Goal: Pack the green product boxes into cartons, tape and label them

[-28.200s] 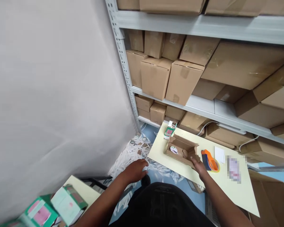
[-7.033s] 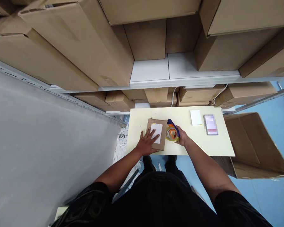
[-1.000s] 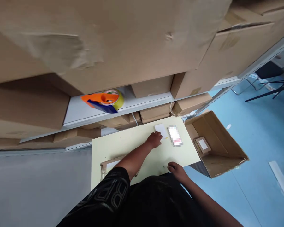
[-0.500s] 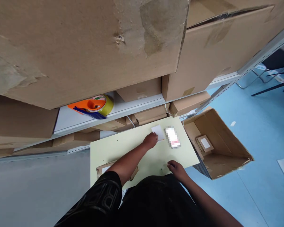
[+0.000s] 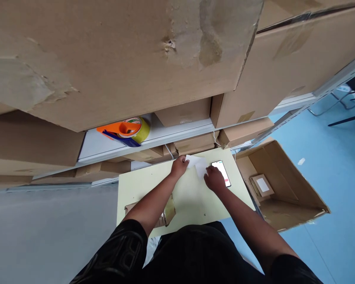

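Note:
Over the pale table [image 5: 189, 197], my left hand [image 5: 180, 165] pinches one end of some white paper [image 5: 197, 161]. The fingers of my right hand [image 5: 214, 177] are closed on the paper's right part, just left of a phone [image 5: 221, 171] with a lit screen. Whether the paper is one folded piece or two overlapping pieces I cannot tell. A small cardboard package [image 5: 170, 211] lies near the table's front left, partly hidden under my left forearm.
An open carton [image 5: 296, 185] with small boxes [image 5: 262, 184] inside stands right of the table. Ahead, a shelf [image 5: 154, 138] carries large cartons [image 5: 106, 59] and an orange tape dispenser [image 5: 121, 128] beside a yellow tape roll [image 5: 144, 131].
My right hand has moved up from the table's front edge and taken hold of the paper. My left hand has shifted to its left end. The view has shifted slightly.

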The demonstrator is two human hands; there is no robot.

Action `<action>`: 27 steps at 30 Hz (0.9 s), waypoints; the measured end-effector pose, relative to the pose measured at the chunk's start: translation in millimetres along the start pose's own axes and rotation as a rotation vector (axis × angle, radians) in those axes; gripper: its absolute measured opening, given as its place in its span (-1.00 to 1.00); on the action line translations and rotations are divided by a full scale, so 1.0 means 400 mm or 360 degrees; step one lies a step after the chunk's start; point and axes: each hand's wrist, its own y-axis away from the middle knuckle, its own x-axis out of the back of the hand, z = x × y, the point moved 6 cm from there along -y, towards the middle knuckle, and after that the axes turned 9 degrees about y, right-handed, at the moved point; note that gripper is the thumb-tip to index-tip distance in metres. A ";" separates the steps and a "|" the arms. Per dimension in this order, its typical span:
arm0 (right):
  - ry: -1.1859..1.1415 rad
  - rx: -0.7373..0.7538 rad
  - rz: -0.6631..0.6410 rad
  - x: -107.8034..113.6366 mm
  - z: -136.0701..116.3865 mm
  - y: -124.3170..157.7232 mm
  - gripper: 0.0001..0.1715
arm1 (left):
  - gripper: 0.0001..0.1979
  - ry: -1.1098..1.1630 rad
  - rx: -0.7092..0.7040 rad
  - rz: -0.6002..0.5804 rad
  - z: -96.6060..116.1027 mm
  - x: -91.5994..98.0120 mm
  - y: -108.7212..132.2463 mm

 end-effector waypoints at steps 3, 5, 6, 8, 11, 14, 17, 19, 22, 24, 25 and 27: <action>0.0179 -0.0044 -0.0045 -0.015 -0.015 -0.090 -0.37 | -0.86 0.0019 0.0063 0.0003 -0.016 0.005 -0.007; 0.0238 -0.0094 -0.0035 -0.027 -0.018 -0.122 -0.29 | -0.84 0.0012 0.0079 -0.0002 -0.020 0.001 -0.004; 0.0255 -0.0105 -0.0035 -0.034 -0.019 -0.131 -0.28 | -0.85 0.0012 0.0086 -0.0007 -0.021 -0.003 -0.001; 0.0280 -0.0104 -0.0036 -0.046 -0.021 -0.141 -0.30 | -0.86 0.0017 0.0098 -0.0020 -0.021 -0.012 0.003; 0.0300 -0.0066 -0.0024 -0.057 -0.027 -0.144 -0.39 | -0.86 0.0042 0.0129 -0.0021 -0.023 -0.024 -0.002; 0.0284 -0.0008 -0.0044 -0.065 -0.036 -0.147 -0.50 | -0.88 0.0073 0.0217 0.0093 -0.041 -0.002 -0.024; 0.0291 0.0004 -0.0070 -0.067 -0.042 -0.155 -0.51 | -0.87 0.0124 0.0369 0.0308 -0.078 0.073 -0.040; 0.0295 -0.0009 -0.0077 -0.063 -0.042 -0.162 -0.48 | -0.83 0.0178 0.0445 0.0428 -0.103 0.140 -0.028; 0.0292 -0.0045 -0.0078 -0.043 -0.038 -0.167 -0.43 | -0.78 0.0312 0.0446 0.0532 -0.115 0.234 0.038; 0.0274 -0.0100 -0.0009 -0.017 -0.035 -0.151 -0.36 | -0.75 0.0566 0.0373 0.0569 -0.105 0.281 0.104; 0.0247 -0.0120 0.0053 -0.001 -0.038 -0.134 -0.33 | -0.73 0.0729 0.0322 0.0577 -0.097 0.300 0.139; 0.0147 -0.0100 0.0211 0.031 -0.062 -0.077 -0.26 | -0.67 0.1028 0.0217 0.0567 -0.077 0.331 0.203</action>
